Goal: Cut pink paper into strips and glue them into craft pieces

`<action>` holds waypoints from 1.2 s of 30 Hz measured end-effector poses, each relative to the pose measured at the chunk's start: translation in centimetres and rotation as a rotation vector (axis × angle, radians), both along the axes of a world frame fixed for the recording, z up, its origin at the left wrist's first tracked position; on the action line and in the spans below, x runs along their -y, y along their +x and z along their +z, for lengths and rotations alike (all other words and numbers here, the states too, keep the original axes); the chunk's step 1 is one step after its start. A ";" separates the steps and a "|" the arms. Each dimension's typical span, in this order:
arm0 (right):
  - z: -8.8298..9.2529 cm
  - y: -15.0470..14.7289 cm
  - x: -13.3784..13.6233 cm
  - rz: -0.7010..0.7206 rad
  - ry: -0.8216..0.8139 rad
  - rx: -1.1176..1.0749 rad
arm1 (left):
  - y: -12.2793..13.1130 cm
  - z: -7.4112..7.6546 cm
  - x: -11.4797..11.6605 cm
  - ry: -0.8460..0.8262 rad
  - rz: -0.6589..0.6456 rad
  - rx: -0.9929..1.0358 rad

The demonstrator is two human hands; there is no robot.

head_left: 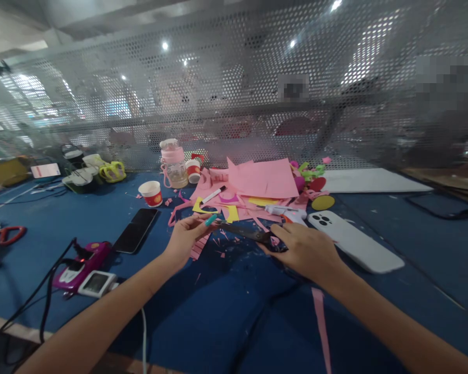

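Note:
My right hand (302, 246) is closed round the handles of dark scissors (244, 231), whose blades point left to my other hand's fingertips. My left hand (187, 239) is pinched closed there, but what lies between its fingers is too small to make out. A teal patch shows at its thumb tip; I cannot tell whether it is a nail or a scrap. A pink paper strip with cut lines (200, 248) shows just below this hand, held or lying I cannot tell. Behind the hands lies a heap of pink paper (263, 179) with yellow scraps (232, 213).
Beyond the scissors lie a glue gun (284, 212) and a marker (212, 195). A white phone (356, 241) is at right, a black phone (136, 231) at left. A paper cup (151, 194), a pink-lidded bottle (174, 163) and a purple power strip (81, 267) stand leftward. A perforated metal screen (218, 93) rises behind.

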State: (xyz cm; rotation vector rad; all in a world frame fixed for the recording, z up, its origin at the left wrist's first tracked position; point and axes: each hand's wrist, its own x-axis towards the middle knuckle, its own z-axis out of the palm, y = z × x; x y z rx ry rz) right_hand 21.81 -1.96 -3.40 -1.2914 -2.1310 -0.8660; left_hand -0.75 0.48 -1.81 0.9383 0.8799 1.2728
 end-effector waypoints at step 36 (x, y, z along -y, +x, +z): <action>-0.2 -0.2 0.1 -0.004 -0.078 -0.044 | 0.0 -0.2 -0.1 -0.009 -0.008 0.021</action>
